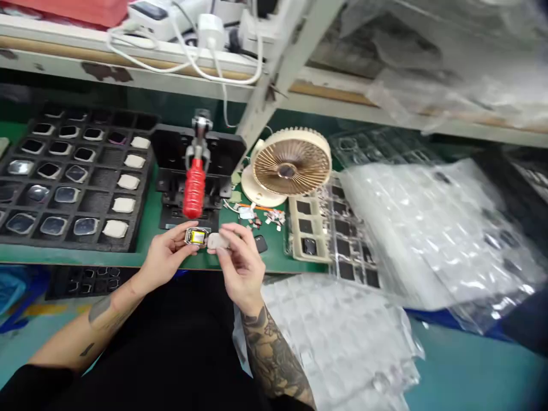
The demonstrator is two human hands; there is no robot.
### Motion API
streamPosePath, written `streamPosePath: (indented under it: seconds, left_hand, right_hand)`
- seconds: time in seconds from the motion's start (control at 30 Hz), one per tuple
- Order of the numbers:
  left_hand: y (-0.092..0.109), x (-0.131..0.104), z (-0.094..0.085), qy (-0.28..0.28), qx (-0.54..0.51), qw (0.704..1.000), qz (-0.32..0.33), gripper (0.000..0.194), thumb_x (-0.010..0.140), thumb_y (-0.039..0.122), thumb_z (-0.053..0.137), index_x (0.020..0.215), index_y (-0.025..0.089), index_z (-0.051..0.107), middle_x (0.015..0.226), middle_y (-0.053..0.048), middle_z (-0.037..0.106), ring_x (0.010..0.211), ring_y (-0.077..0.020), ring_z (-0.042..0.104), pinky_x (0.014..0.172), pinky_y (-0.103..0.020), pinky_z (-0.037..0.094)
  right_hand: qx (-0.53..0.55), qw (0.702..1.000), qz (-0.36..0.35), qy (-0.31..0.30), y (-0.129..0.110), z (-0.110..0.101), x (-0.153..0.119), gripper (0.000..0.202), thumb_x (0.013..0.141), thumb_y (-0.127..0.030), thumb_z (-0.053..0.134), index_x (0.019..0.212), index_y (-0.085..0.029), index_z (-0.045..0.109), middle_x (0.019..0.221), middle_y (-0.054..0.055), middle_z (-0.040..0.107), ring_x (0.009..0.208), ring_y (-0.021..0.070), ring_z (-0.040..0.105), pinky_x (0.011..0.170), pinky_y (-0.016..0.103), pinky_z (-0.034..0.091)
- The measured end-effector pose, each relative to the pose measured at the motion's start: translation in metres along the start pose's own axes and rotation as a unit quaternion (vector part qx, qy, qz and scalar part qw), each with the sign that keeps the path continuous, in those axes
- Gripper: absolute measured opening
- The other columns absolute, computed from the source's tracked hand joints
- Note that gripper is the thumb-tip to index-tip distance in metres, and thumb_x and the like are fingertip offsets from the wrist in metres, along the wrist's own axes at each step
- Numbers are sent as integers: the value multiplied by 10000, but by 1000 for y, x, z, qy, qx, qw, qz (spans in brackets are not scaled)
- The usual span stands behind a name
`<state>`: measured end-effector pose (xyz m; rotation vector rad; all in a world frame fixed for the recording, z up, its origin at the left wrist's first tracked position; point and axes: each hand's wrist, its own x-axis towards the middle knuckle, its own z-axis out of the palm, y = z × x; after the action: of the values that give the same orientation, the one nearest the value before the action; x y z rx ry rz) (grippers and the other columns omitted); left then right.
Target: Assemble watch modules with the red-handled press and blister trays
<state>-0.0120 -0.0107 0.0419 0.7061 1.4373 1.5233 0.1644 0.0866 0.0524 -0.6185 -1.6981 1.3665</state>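
Observation:
My left hand (165, 255) pinches a small smartwatch case (197, 236) by its edges, its inside facing up with a yellow-edged part showing. Close on its right, my right hand (243, 260) grips a pale, rounded-square cover (218, 241) between thumb and fingers. The two pieces are side by side at the bench's front edge; whether they touch or are linked I cannot tell. Behind them stands a black press fixture with a red handle (194, 188). A small dark rounded piece (261, 244) lies just right of my right hand.
A black foam tray (139, 220) of watch parts lies left. Right of the fixture are a cream fan (292, 162), small scraps (274, 217), and a beige tray (295, 254). Clear plastic trays in bags (445, 228) cover the right side. White cables (188, 63) hang from the shelf above.

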Motion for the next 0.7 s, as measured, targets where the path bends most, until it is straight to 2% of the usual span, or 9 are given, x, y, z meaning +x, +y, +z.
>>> streamPosePath:
  seconds: [0.07,0.13,0.23,0.3,0.4,0.5,0.6,0.7]
  left_hand:
    - [-1,0,-8,20,-15,1000,3,612,936,360,885,1493,182,707,1245,-119,849,1018,-256,845,883,-349,711]
    - [-2,1,-15,31,-31,999,2,620,951,351,866,1517,173,688,1262,-129,843,1021,-253,841,898,-354,706]
    - [-3,2,-24,39,-43,998,-10,623,945,342,867,1514,163,687,1302,-146,832,1106,-290,834,948,-394,705]
    - [-2,2,-27,33,-45,998,-22,632,937,336,875,1516,162,689,1332,-153,824,1182,-317,820,1008,-423,696]
    - [-2,1,-30,1,-47,999,-24,663,935,326,887,1546,175,678,1373,-162,811,1250,-332,803,1115,-459,657]
    - [-2,2,-31,-31,-45,998,-8,694,955,317,876,1599,205,645,1408,-166,796,1275,-330,795,1166,-477,630]
    - [0,4,-30,-37,-64,997,8,598,990,331,840,1552,196,686,1403,-168,799,1224,-312,815,1077,-432,679]
    - [4,8,-27,-9,-77,997,19,411,1013,350,812,1380,167,785,1269,-150,848,1053,-270,853,904,-361,725]
  right_hand:
    - [12,999,-4,-44,2,15,9,430,1075,-215,672,1492,-313,709,1509,138,619,1176,246,784,908,389,749]
    - [-20,997,-35,-64,5,24,14,463,1062,-168,682,1498,-321,711,1478,127,670,1278,262,754,988,409,727]
    - [-89,990,-85,-66,10,29,19,465,1029,-118,723,1447,-319,749,1401,103,760,1274,262,761,1087,467,684]
    - [-119,987,-95,-53,13,31,24,425,1013,-131,755,1399,-309,773,1373,99,786,1252,271,768,1100,501,667]
    - [-145,984,-94,-46,17,34,31,323,1006,-184,782,1308,-297,804,1319,92,812,1235,287,761,1103,551,645]
    - [-157,981,-93,-71,19,37,34,247,1011,-211,781,1240,-295,816,1266,84,827,1228,291,747,1119,578,624]
    - [-152,982,-80,-74,21,38,30,232,1018,-218,766,1231,-298,811,1346,94,783,1274,286,722,1119,552,623]
    - [-106,993,-20,-43,26,37,26,343,1020,-288,770,1362,-290,751,1488,128,675,1304,282,709,1093,500,639]
